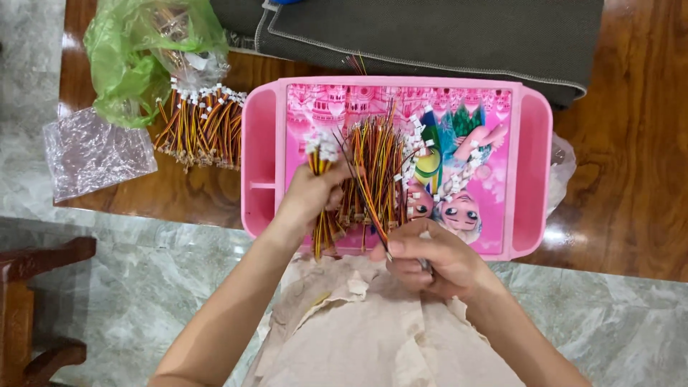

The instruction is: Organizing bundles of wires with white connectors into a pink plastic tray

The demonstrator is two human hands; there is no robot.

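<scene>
Wire bundle [320, 193] middle hidden inside left hand [309, 197], grey cloth [430, 32] cut off at top edge

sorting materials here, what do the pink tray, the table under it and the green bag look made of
Pink tray: moulded plastic by the look, smooth, rounded rim, printed cartoon panel. Table: apparently varnished wood, reddish grain with glossy glare. Green bag: thin plastic film, crinkled, translucent.

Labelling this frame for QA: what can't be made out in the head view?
- Right hand: its curled fingers hide whatever they pinch besides the single wire.
- Left hand: covers the middle of its wire bundle.
- Green bag: contents blurred by the plastic.
- Grey mat: cut off by the top edge.
- Pink tray: lower rim hidden by both hands.
- Wire count in the tray's loose wire pile: strands too small.
</scene>
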